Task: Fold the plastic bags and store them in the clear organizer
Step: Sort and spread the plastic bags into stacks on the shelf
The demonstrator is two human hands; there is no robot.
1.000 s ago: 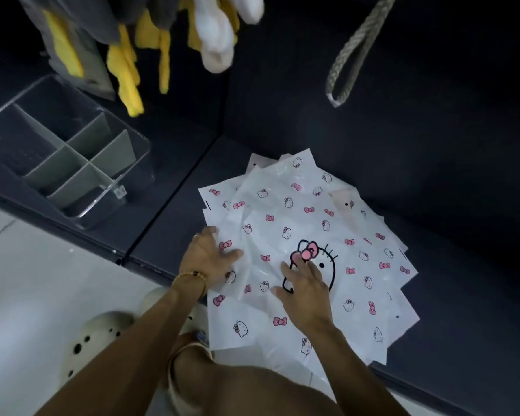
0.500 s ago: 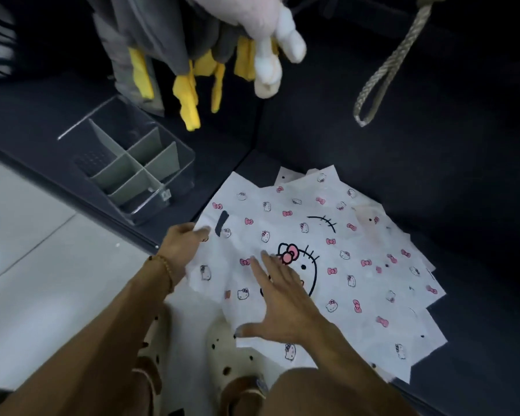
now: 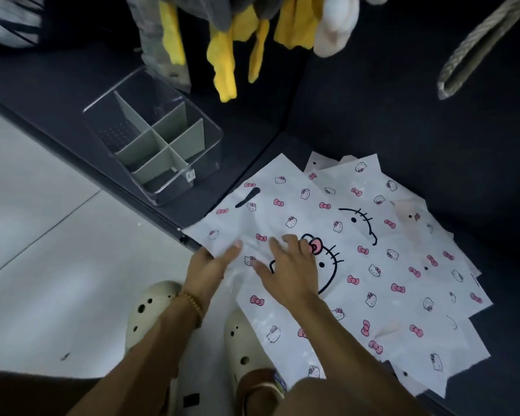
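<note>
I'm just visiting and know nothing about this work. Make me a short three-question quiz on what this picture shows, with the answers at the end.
1. True or false: the clear organizer already holds a folded bag.
2. Which hand lies flat on the big cat-face print of the top plastic bag? A) left hand B) right hand C) neither
3. Fill in: the organizer's grey dividers split it into several ____.

Key
1. False: every compartment in view is empty, and the bags lie flat in a fanned pile.
2. B: the right hand rests there with fingers spread, while the left hand holds the bag's near edge.
3. compartments
</note>
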